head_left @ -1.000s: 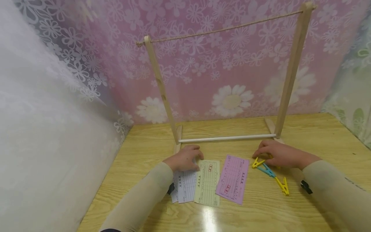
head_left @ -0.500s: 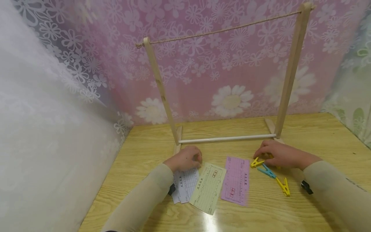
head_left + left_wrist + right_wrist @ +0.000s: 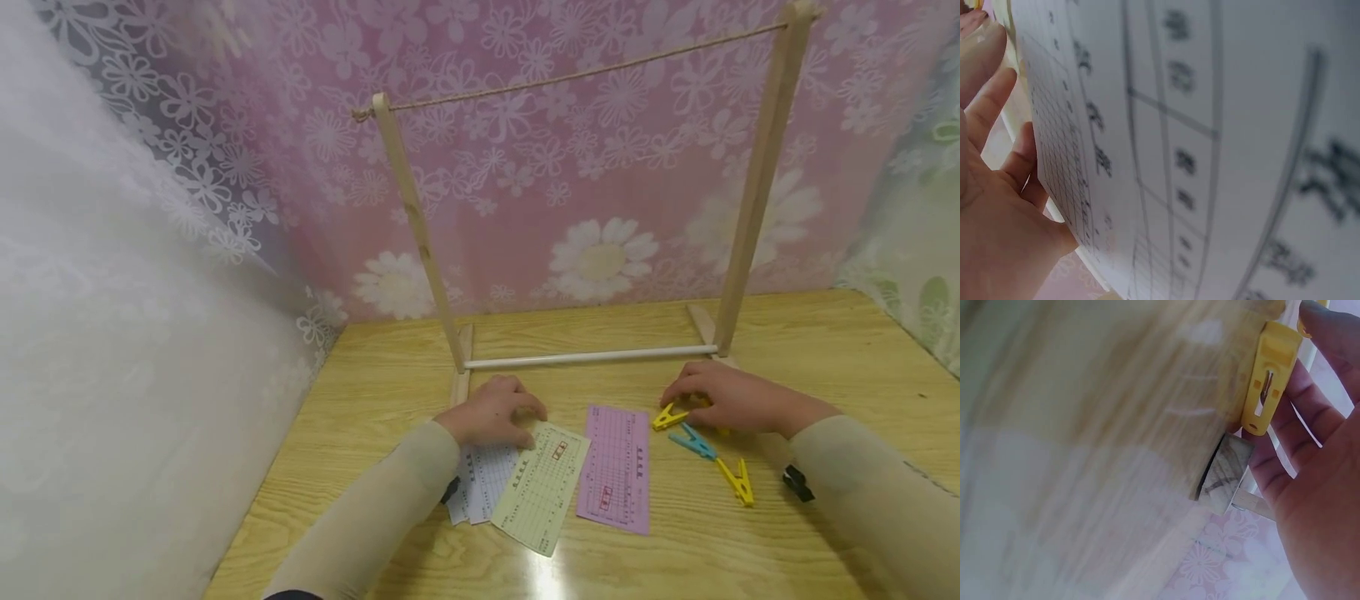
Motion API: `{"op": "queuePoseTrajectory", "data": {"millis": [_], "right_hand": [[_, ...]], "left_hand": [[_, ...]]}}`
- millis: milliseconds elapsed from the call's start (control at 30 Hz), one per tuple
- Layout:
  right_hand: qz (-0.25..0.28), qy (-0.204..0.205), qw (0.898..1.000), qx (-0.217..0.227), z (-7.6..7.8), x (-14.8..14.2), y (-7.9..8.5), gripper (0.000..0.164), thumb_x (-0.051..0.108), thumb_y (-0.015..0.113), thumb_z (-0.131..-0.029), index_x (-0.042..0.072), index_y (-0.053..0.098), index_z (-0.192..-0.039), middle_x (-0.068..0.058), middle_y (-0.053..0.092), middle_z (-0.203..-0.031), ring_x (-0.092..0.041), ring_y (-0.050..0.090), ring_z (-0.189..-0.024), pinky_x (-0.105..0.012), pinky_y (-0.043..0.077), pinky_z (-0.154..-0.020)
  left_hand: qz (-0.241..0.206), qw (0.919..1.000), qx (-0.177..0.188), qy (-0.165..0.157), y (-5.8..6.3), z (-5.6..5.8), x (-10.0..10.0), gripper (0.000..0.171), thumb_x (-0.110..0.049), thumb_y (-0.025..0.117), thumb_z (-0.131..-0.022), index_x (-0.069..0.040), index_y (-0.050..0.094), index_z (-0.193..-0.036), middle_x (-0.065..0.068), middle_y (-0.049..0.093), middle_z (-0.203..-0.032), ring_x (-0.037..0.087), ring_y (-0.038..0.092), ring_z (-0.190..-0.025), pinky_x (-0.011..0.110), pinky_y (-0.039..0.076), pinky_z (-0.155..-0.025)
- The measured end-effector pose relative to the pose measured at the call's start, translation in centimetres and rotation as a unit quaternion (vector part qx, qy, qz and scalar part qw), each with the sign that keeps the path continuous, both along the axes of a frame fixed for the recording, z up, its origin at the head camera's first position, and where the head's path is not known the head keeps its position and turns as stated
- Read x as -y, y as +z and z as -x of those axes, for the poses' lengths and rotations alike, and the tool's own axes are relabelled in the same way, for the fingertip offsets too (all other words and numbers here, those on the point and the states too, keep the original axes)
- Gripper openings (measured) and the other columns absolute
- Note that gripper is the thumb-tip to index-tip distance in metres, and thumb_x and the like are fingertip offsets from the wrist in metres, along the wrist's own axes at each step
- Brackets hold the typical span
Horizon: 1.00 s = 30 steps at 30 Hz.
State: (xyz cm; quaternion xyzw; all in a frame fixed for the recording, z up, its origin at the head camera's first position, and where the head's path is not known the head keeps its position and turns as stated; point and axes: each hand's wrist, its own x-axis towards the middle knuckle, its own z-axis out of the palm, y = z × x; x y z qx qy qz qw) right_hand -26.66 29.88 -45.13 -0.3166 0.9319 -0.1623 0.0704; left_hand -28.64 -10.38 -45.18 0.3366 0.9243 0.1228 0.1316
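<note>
My left hand (image 3: 491, 412) reaches over the top of the paper slips, thumb and fingers apart at the upper left corner of the pale green slip (image 3: 543, 496). Two overlapping white slips (image 3: 493, 483) lie partly under that hand; their print fills much of the left wrist view. A pink slip (image 3: 615, 471) lies to the right, beside the green one. My right hand (image 3: 731, 398) rests over the clothespins with loosely bent fingers. Below it lie a yellow clothespin (image 3: 666, 418), a blue clothespin (image 3: 696, 443) and another yellow clothespin (image 3: 737, 482). The right wrist view shows a yellow clothespin (image 3: 1269, 378) beside the fingers.
Behind the slips stands a wooden frame (image 3: 761, 183) with a rope (image 3: 585, 75) strung between its posts and a white rod (image 3: 592, 358) low down. Its feet sit on the wood-patterned table (image 3: 390, 367). Flowered cloth (image 3: 525, 225) hangs behind and at both sides.
The green slip has turned and slid nearer, and the pink slip has straightened and shifted right. My left hand has moved right, its fingers spreading over the green slip's corner. The right hand stays put.
</note>
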Motion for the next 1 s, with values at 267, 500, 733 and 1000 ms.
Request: {"op": "queuePoseTrajectory", "data": {"millis": [267,500,733,1000], "right_hand": [[0.002,0.0,1.0,0.002,-0.02,-0.2,-0.18,0.031,0.022,0.077,-0.092,0.034,0.071,-0.119,0.012,0.057,-0.109,-0.013,0.053,-0.1,-0.04,0.047,-0.084],[0.003,0.0,1.0,0.004,-0.06,-0.02,-0.06,0.03,0.022,0.077,-0.091,0.033,0.071,-0.119,0.012,0.057,-0.109,-0.014,0.054,-0.101,-0.042,0.048,-0.085],[0.01,-0.011,1.0,0.008,0.07,0.03,-0.01,0.025,0.022,0.076,-0.092,0.03,0.07,-0.114,0.013,0.058,-0.109,-0.014,0.056,-0.102,-0.045,0.049,-0.088],[0.047,-0.048,0.997,0.036,-0.09,-0.09,0.12,0.026,0.012,0.071,-0.091,0.02,0.066,-0.115,0.008,0.064,-0.109,-0.015,0.061,-0.1,-0.043,0.052,-0.085]], "left_hand": [[0.01,0.9999,-0.004,-0.002,0.02,0.02,-0.49,0.019,-0.038,0.08,-0.087,-0.032,0.067,-0.099,-0.013,0.049,-0.108,0.011,0.04,-0.105,0.033,0.034,-0.097],[0.004,1.0,-0.006,0.004,-0.28,0.17,-0.22,0.013,-0.032,0.075,-0.09,-0.029,0.063,-0.086,-0.013,0.05,-0.11,0.012,0.042,-0.112,0.035,0.034,-0.102],[-0.049,0.9978,0.024,0.036,-0.15,0.26,-0.09,0.009,-0.022,0.072,-0.091,-0.022,0.064,-0.088,-0.008,0.054,-0.1,0.013,0.046,-0.104,0.031,0.04,-0.089],[-0.094,0.992,0.053,0.066,-0.34,0.39,0.25,0.004,-0.023,0.067,-0.097,-0.021,0.064,-0.095,-0.007,0.058,-0.086,0.01,0.052,-0.08,0.028,0.044,-0.07]]}}
